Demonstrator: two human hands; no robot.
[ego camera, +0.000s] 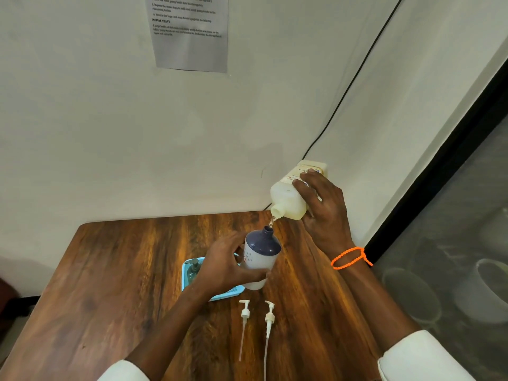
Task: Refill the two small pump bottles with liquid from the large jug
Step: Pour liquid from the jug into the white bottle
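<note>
our right hand (323, 213) grips the jug (291, 193), tipped spout-down, liquid running into the bottle (259, 257) that our left hand (228, 264) holds tilted above the surface (123, 270); two pumps (244, 312) lie nearby.

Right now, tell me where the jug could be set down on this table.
Bare wood lies left of the blue tray, out to the table edge, and to the right of the two pumps, under the right hand holding the jug. Crowded: the middle, with the tray, the left hand gripping the bottle, and the pumps.
</note>
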